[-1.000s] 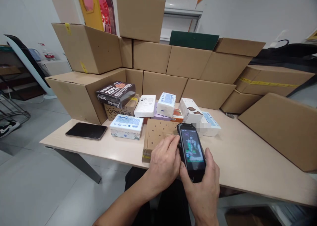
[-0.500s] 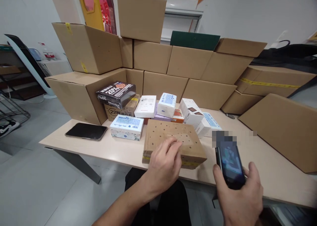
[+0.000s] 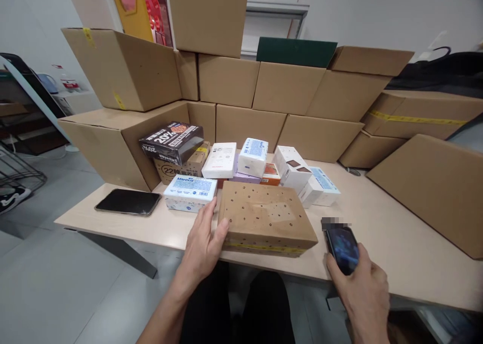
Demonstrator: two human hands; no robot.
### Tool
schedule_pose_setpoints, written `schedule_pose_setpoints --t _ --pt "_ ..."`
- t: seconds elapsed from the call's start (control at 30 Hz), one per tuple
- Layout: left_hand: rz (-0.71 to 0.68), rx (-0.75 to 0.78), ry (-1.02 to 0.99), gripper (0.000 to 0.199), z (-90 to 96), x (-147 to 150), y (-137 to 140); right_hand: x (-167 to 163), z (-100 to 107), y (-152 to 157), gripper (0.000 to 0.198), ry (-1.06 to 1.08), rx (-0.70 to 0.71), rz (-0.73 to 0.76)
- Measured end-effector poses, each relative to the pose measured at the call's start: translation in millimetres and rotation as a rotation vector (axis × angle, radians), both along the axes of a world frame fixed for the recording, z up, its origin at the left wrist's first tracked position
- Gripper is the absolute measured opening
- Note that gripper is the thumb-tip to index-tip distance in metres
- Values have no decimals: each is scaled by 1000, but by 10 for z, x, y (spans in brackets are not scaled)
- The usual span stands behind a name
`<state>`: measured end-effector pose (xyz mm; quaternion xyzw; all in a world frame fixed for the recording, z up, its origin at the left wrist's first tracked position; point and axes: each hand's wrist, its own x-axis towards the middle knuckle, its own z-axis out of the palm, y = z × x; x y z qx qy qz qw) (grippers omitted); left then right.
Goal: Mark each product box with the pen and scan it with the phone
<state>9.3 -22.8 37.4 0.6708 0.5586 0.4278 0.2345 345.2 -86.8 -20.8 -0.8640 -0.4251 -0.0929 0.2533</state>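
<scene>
Head view: right hand (image 3: 363, 286) grips a lit phone (image 3: 343, 252), left hand (image 3: 202, 242) rests unclenched against a dotted carton (image 3: 266, 210).

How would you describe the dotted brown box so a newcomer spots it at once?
Start at the pale table and go to its front edge, just in front of the person's knees. The brown box lies flat there, with the left hand at its left end. Unlike the white tissue pack to its left, it is brown, dotted with small dark marks.
</scene>
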Motion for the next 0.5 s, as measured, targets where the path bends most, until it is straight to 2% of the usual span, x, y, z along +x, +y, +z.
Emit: schedule_pose_setpoints --t 0.1,0.17,0.27,0.37,0.43,0.5 --pt "-47 -146 47 61 -14 -32 2 -12 -58 -5 92 -89 78 27" --pt "-80 -184 62 58 -7 -34 3 -30 -14 2 92 -69 150 85" --pt "-118 -166 47 56 8 -26 2 -136 157 48 81 142 250 270" --pt "-152 -156 -28 57 34 -20 -29 -369 335 102 67 417 255 449" --pt "-192 -160 -128 58 58 -22 -78 -542 409 106 61 587 271 495" --pt "-239 -138 -264 62 79 -28 -138 -669 454 74 62 727 379 505"
